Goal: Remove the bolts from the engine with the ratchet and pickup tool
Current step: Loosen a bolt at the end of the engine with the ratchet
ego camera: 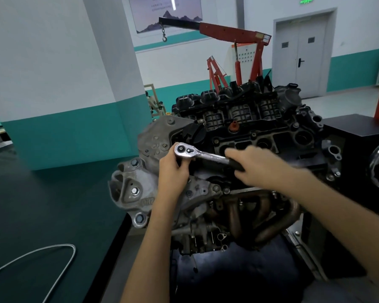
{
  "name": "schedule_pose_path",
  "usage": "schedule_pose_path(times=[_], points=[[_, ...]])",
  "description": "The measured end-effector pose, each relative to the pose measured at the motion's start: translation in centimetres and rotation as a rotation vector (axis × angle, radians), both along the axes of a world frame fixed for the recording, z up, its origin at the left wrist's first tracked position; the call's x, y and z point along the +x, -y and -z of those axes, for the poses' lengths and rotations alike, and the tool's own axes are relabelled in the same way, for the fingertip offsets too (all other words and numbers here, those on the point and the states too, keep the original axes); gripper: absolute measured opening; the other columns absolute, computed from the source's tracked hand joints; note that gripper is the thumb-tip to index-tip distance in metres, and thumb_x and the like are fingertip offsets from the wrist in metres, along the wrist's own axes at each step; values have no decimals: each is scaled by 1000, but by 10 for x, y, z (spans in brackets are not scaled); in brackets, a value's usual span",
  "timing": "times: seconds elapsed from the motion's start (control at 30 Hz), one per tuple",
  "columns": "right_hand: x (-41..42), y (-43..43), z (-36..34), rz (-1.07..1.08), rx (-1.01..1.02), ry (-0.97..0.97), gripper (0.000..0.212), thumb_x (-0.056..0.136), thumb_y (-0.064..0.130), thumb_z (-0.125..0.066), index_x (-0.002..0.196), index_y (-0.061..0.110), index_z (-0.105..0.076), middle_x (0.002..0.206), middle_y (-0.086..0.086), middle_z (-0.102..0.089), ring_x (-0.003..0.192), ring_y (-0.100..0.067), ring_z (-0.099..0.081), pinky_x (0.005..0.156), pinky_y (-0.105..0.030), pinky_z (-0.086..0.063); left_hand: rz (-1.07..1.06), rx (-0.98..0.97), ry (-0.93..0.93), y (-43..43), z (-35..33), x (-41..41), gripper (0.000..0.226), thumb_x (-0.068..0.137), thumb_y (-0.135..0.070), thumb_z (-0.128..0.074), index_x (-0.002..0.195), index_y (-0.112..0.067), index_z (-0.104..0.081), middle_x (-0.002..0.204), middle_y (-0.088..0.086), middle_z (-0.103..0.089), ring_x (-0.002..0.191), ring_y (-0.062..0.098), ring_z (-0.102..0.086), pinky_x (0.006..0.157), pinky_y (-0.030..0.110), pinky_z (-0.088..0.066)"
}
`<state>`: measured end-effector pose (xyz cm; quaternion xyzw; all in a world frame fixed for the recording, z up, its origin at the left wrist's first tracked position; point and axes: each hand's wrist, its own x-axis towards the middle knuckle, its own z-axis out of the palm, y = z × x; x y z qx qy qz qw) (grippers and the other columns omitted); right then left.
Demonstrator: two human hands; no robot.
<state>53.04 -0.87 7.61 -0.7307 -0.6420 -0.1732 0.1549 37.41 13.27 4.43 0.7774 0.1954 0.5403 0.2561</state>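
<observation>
Nearest, at the lower left, one flexible silver pickup tool [59,254] lies in a loop on the dark green table [42,204], well apart from the work. Two bare forearms reach up from the bottom edge to the single engine [239,119], which stands beside the table with rusty brown exhaust pipes [260,215] low on its near face and black ribbed covers on top. On the grey cast bracket at its left end, three hex bolts [135,190] can be counted, one above another. One ratchet [202,155] lies across the engine's upper front: a shiny chrome round head at the left, a chrome shank, and a black grip at the right. The left hand [173,169] pinches the head between thumb and curled fingers. The right hand [256,165], blurred, is wrapped on the black grip. Beyond the engine stands one red hoist [239,33] with a hanging hook, and behind it one grey double door [302,55].
</observation>
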Motion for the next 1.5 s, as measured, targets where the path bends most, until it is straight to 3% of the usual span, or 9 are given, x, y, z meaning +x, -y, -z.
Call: schedule_pose_path(times=[0.17, 0.27, 0.4, 0.57, 0.7, 1.03, 1.17, 1.37, 1.5], points=[[-77, -3, 81, -134, 99, -739, 22, 79, 13, -59, 90, 24, -43, 63, 6, -52, 51, -3, -51, 47, -19, -40, 13, 31, -72, -2, 1, 2, 24, 83, 4, -51, 83, -18, -58, 75, -3, -67, 74, 19, -63, 72, 36, -51], [-102, -16, 95, -156, 155, -859, 25, 79, 12, -58, 99, 21, -46, 66, 5, -55, 52, -1, -53, 49, -15, -43, 73, -16, -40, 1, 1, -1, 19, 89, -2, -58, 82, -19, -57, 78, -2, -69, 79, 14, -66, 75, 31, -52], [-56, -5, 69, -140, 50, -631, 28, 79, 13, -60, 104, 21, -51, 71, 3, -54, 61, -15, -55, 59, -31, -50, 198, 39, -51, 0, -5, -8, 26, 86, 8, -53, 95, -14, -63, 97, -5, -71, 95, 13, -65, 81, 25, -52], [17, -1, -7, -33, -77, 77, 31, 86, 22, -57, 115, 25, -45, 69, 6, -39, 73, -28, -60, 59, -28, -36, 258, 23, -137, -5, -8, -10, 12, 96, -9, -57, 100, -14, -66, 97, -9, -69, 98, 11, -63, 87, 29, -48], [17, -3, -17, 11, -13, 155, 27, 87, 24, -55, 110, 27, -43, 67, 7, -38, 78, -29, -62, 59, -29, -33, 175, -9, -84, -1, -4, -7, 10, 95, -10, -58, 95, -17, -65, 85, -14, -67, 85, 4, -62, 78, 20, -46], [-115, -17, 92, -130, 192, -890, 25, 82, 10, -55, 103, 19, -44, 68, 0, -54, 60, -18, -57, 59, -32, -52, 114, 5, -34, 1, -2, -6, 33, 84, 8, -52, 80, -24, -58, 81, -3, -69, 81, 14, -65, 78, 33, -53], [-74, -5, 73, -148, 54, -690, 24, 81, 11, -57, 96, 23, -43, 72, 1, -54, 64, -21, -57, 59, -33, -50, 219, -19, -37, 0, -4, -9, 32, 86, 10, -52, 90, -19, -63, 95, -3, -71, 95, 15, -64, 83, 26, -51], [15, 3, -13, -27, -126, 86, 32, 87, 21, -56, 117, 25, -45, 78, 1, -51, 73, -25, -60, 59, -27, -38, 276, -12, -129, -2, -8, -8, 13, 95, -4, -55, 95, -13, -65, 94, -2, -68, 96, 16, -63, 88, 31, -49], [1, 2, -5, 4, -10, 55, 23, 85, 22, -57, 103, 26, -43, 66, 8, -36, 70, -28, -56, 60, -30, -36, 134, -83, -32, 1, -3, -4, 13, 93, -2, -55, 91, -13, -61, 80, -13, -64, 81, 3, -58, 76, 21, -45]])
